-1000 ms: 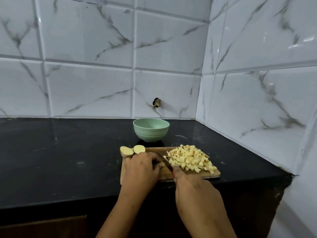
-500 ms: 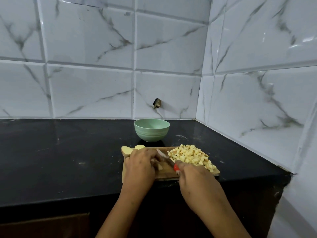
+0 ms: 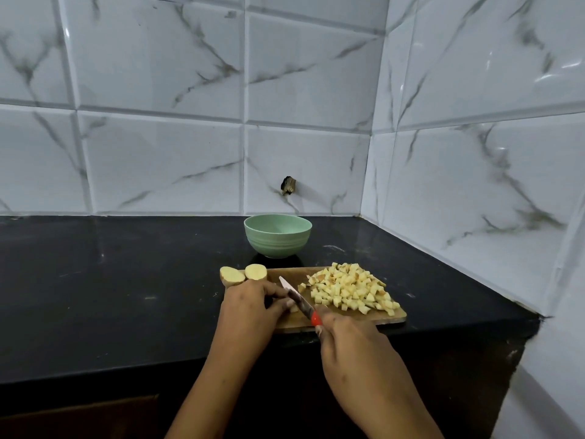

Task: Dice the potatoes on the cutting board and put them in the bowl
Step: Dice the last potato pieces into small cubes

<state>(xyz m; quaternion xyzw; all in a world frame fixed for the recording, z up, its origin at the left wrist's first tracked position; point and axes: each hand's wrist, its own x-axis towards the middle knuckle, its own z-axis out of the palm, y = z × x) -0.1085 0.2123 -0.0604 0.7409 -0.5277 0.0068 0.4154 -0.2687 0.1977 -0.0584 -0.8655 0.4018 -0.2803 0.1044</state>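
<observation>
Left hand point(image 3: 250, 308) and right hand point(image 3: 351, 340) are bare, as are both forearms point(image 3: 221, 384) to the frame edge; a few small dark specks dot the left hand's back and forearm.

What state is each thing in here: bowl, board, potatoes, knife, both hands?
Bowl, upright, looks empty.
Cutting board, flat on the counter.
Diced potato, heaped on the board's right.
Potato halves, uncut, at the board's far left corner.
Potato piece, held under the left hand.
Knife, gripped by the right hand, blade angled over that piece.
</observation>
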